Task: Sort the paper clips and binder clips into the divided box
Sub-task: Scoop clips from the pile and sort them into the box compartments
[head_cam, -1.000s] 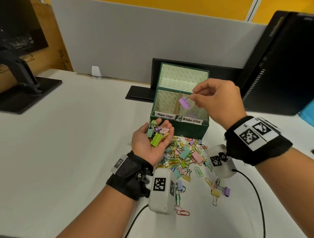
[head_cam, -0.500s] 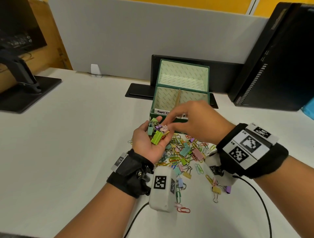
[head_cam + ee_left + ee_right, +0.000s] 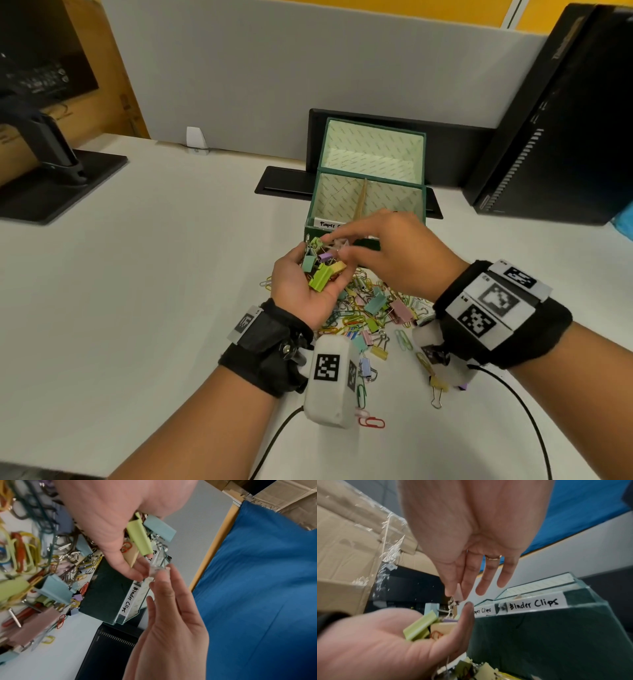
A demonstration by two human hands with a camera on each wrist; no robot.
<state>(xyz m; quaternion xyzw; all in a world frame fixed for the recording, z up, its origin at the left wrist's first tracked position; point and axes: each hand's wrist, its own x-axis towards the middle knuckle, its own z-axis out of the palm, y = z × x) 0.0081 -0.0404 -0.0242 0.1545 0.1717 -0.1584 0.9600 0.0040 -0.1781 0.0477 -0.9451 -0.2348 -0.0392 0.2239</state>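
Observation:
My left hand is palm up in front of the green divided box, cupping several pastel binder clips. My right hand reaches over that palm and pinches a pale pink binder clip between thumb and forefinger. In the right wrist view the right hand holds the clip just above the left hand. The box front carries the labels "Paper Clips" and "Binder Clips". A mixed pile of paper clips and binder clips lies on the table under my hands. The box floor is hidden.
The box lid stands upright behind the box. A black tower computer stands at the right and a monitor stand at the left. A black cable tray sits behind the box. Stray clips and wrist-camera cables lie near me.
A second ago my right hand held a purple binder clip over the box. It came back down to the left palm without it and now pinches a pale pink clip there.

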